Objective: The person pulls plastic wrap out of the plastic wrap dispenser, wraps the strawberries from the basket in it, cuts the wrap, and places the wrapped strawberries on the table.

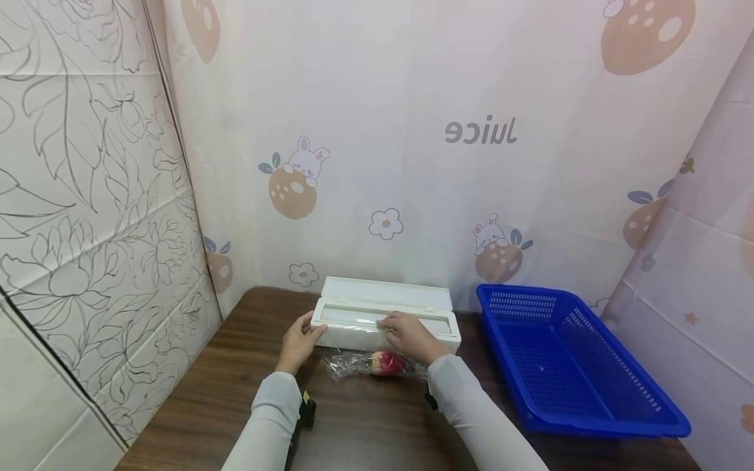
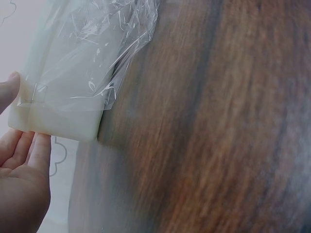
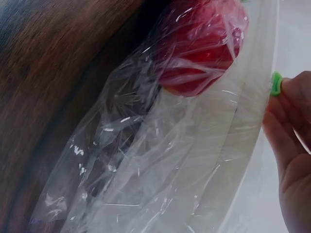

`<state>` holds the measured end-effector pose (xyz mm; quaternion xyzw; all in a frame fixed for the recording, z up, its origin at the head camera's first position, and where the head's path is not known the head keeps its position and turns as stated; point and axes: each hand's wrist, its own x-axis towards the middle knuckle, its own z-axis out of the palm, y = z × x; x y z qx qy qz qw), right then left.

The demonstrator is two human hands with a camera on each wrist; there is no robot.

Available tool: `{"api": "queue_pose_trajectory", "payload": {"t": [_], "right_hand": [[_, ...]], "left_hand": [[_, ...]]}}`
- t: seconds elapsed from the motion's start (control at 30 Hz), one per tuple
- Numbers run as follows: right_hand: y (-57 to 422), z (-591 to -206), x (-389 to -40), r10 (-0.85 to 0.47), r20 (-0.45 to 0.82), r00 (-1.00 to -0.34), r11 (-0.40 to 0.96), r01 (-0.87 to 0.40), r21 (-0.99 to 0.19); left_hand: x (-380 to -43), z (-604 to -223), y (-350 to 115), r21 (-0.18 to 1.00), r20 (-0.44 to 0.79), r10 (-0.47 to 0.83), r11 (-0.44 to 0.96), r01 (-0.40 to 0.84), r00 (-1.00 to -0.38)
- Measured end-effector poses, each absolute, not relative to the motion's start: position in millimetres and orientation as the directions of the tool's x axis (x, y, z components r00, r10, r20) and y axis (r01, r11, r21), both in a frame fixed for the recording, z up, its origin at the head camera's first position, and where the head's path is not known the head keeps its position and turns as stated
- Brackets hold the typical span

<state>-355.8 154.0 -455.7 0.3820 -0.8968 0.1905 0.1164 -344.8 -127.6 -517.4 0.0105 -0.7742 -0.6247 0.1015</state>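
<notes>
A white plastic wrap dispenser (image 1: pixel 353 337) with its lid raised stands at the table's back edge. My left hand (image 1: pixel 299 340) holds its left end, thumb (image 2: pixel 8 91) on one side and fingers at the end face. My right hand (image 1: pixel 409 335) pinches a small green slide cutter (image 3: pixel 277 83) on the dispenser's top edge, right of its middle. Clear plastic film (image 1: pixel 344 365) hangs over the front and spreads crinkled onto the table. Under the film lies a red-and-yellow apple (image 1: pixel 387 363), close against the dispenser's front, between my two forearms.
A blue plastic basket (image 1: pixel 530 399) with perforated sides stands on the right of the brown wooden table (image 1: pixel 359 432). Printed curtains (image 1: pixel 383 163) rise right behind the dispenser, and a flower-patterned panel (image 1: pixel 106 261) borders the left.
</notes>
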Motion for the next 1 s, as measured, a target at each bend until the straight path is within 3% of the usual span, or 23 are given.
{"api": "queue_pose_trajectory", "payload": {"t": [0.23,0.53,1.0], "right_hand": [[148,-455,-361,-0.572,0.387,-0.724,0.671,-0.684,-0.287],[142,-456,-367,-0.567,0.421,-0.708,0.666,-0.695,-0.271],[128,-452,-366,-0.559,0.369,-0.743,0.697,-0.662,-0.277]], "left_hand": [[-345,-516,-127,0.968,0.145,-0.137,0.225,0.112,-0.98],[-345,-517,-128,0.966,0.147,-0.139,0.234,0.112,-0.979],[-343,-515,-127,0.962,0.143,-0.154,0.255,0.1,-0.978]]}}
